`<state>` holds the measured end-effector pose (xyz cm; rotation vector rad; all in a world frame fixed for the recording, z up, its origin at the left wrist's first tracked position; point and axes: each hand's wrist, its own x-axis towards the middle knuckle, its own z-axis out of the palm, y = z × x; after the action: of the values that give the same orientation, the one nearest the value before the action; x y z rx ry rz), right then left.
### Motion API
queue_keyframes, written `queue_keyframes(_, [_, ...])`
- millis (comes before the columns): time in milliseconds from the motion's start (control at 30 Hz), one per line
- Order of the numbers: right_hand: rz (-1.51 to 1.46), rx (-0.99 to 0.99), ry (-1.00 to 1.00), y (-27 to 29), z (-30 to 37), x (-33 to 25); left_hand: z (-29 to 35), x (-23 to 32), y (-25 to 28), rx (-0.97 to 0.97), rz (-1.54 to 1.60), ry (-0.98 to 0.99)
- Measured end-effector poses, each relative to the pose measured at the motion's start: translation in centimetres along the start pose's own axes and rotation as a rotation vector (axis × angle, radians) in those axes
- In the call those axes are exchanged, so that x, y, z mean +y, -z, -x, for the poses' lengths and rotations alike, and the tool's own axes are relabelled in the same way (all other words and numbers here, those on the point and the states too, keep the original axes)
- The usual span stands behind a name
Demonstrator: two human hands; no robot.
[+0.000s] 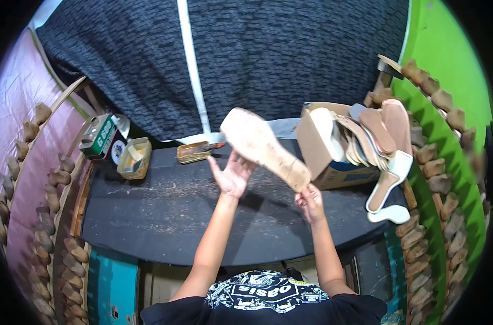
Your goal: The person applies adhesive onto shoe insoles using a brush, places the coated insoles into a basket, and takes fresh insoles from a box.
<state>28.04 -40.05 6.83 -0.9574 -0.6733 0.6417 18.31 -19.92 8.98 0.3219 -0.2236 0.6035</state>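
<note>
A pale tan shoe insole (265, 146), square at the toe and stained in spots, is held up over the dark table. My right hand (310, 203) pinches its narrow heel end between thumb and fingers. Under the wide toe end, my left hand (234, 177) is turned palm up with its fingers spread. Some of those fingertips pass behind the insole's edge; whether they touch it I cannot tell. A yellowish tray (193, 153) lies beyond my left hand, with a dark, red-tipped tool (212, 146) resting across it.
On the right, a cardboard box (313, 146) holds several insoles (377, 132), with white-edged ones (391, 176) beside it. A green and white can (101, 136) and a plastic tub (135, 162) stand at the left. Racks of wooden shoe lasts (73, 265) flank the black table (149, 222).
</note>
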Motion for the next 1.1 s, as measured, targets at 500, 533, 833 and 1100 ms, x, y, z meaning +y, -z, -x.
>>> queue_keyframes(500, [0.647,-0.344,-0.478,-10.0,-10.6,10.9,6.4,18.6,10.7,0.295,-0.159,-0.412])
queue_keyframes(533, [0.563,-0.221,-0.462,-9.9,-11.9,11.8,6.4,18.9,11.6,0.330,-0.205,-0.421])
queue_keyframes(833, [0.197,0.228,-0.376,-13.7,-19.2,15.6,5.5,19.2,12.4,0.322,-0.543,-0.422])
queue_keyframes(1100, [0.206,0.113,-0.221,-15.6,-20.5,17.9,5.1,19.2,11.3,0.285,-0.561,-0.395])
